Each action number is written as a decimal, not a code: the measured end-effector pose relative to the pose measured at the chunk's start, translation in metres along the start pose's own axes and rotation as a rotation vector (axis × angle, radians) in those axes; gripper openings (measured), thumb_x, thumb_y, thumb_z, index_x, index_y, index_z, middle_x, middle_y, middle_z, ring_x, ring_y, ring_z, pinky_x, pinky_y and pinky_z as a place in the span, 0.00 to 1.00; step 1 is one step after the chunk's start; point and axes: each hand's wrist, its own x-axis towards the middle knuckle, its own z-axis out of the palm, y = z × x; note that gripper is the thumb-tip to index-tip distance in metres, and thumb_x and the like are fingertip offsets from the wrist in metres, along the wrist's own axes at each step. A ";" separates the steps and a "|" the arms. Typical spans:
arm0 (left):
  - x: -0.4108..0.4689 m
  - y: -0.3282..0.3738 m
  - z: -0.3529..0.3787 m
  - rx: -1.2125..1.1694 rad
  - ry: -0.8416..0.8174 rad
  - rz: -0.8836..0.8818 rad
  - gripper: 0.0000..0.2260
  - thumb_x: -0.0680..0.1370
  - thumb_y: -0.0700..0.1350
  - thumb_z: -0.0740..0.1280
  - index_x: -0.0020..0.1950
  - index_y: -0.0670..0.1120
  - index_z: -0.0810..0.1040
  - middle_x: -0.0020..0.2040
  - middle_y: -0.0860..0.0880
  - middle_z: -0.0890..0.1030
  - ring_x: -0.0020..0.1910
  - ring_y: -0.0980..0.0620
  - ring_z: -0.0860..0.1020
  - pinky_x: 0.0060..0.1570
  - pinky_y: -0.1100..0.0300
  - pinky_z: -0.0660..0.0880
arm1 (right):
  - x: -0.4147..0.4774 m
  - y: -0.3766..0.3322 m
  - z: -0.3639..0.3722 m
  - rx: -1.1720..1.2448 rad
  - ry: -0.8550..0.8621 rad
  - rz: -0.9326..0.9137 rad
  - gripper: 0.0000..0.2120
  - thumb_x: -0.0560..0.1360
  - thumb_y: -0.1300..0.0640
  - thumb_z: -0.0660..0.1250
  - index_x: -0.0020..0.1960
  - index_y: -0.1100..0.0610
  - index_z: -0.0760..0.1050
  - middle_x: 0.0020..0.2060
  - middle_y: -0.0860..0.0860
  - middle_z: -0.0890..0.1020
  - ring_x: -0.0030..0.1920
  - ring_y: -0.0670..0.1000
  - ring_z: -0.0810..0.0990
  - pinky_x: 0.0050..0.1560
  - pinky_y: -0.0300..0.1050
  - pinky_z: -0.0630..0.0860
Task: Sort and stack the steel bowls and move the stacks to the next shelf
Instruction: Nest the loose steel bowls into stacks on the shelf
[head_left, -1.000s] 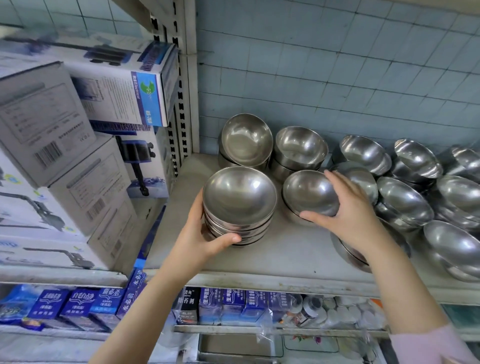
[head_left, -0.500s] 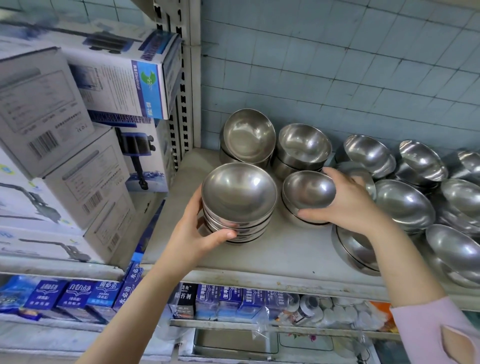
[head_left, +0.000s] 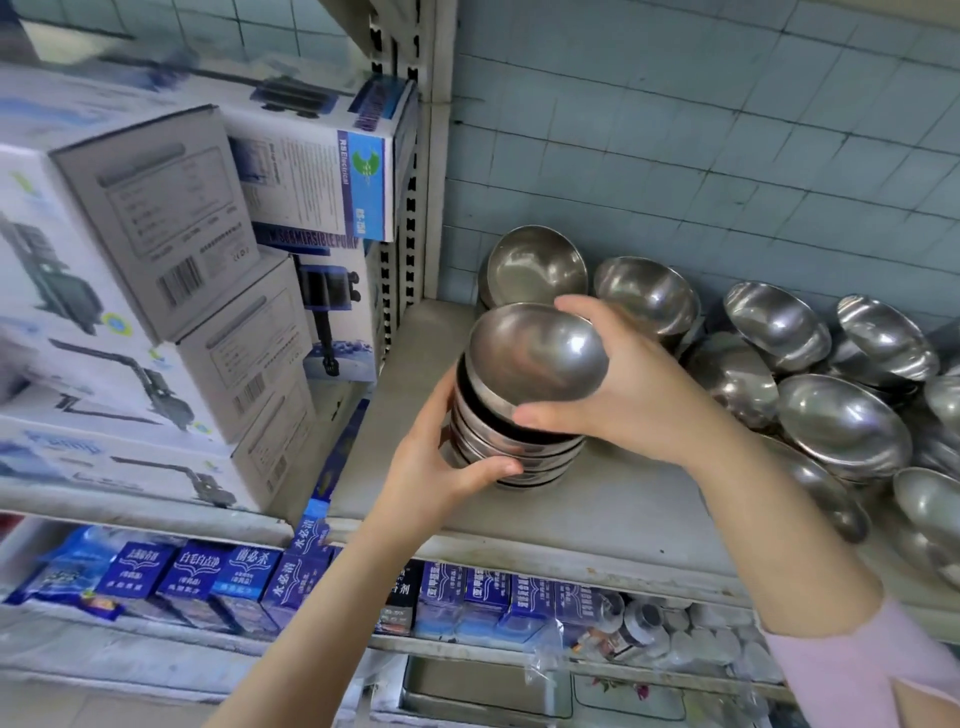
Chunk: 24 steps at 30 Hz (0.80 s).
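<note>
Pale blue tiles back a grey shelf (head_left: 623, 499) at centre frame. On it stands a stack of steel bowls (head_left: 519, 452), and the left hand (head_left: 441, 462) curls its fingers round the lower side. The right hand (head_left: 639, 395) clamps thumb and fingers on the tilted top bowl (head_left: 535, 353). Loose bowls (head_left: 841, 431) crowd the right.

A top bowl (head_left: 535, 353) tilts on the stack of bowls (head_left: 550, 448) near the shelf's (head_left: 613, 519) front-left corner. Two rear bowls (head_left: 535, 267) sit behind, loose bowls (head_left: 841, 421) to the right, and boxes (head_left: 156, 218) to the left.
</note>
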 end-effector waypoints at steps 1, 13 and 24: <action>0.000 0.001 0.000 0.003 0.003 -0.002 0.42 0.62 0.56 0.78 0.72 0.64 0.63 0.65 0.67 0.74 0.67 0.65 0.71 0.65 0.65 0.69 | 0.000 0.000 0.003 0.002 -0.011 0.007 0.52 0.57 0.38 0.80 0.75 0.41 0.59 0.73 0.39 0.63 0.73 0.42 0.60 0.66 0.40 0.62; -0.003 -0.003 -0.003 0.061 -0.085 -0.132 0.56 0.61 0.60 0.80 0.79 0.57 0.48 0.75 0.56 0.66 0.73 0.57 0.65 0.72 0.50 0.65 | -0.001 0.008 0.007 0.076 -0.076 0.002 0.56 0.55 0.32 0.78 0.76 0.36 0.54 0.74 0.37 0.59 0.76 0.43 0.56 0.71 0.44 0.60; 0.009 -0.006 -0.010 0.215 -0.055 -0.175 0.47 0.60 0.52 0.81 0.75 0.51 0.62 0.63 0.59 0.76 0.64 0.58 0.74 0.62 0.63 0.69 | -0.022 0.052 0.011 0.572 0.156 0.164 0.38 0.66 0.34 0.64 0.73 0.45 0.68 0.66 0.39 0.73 0.66 0.37 0.74 0.69 0.46 0.72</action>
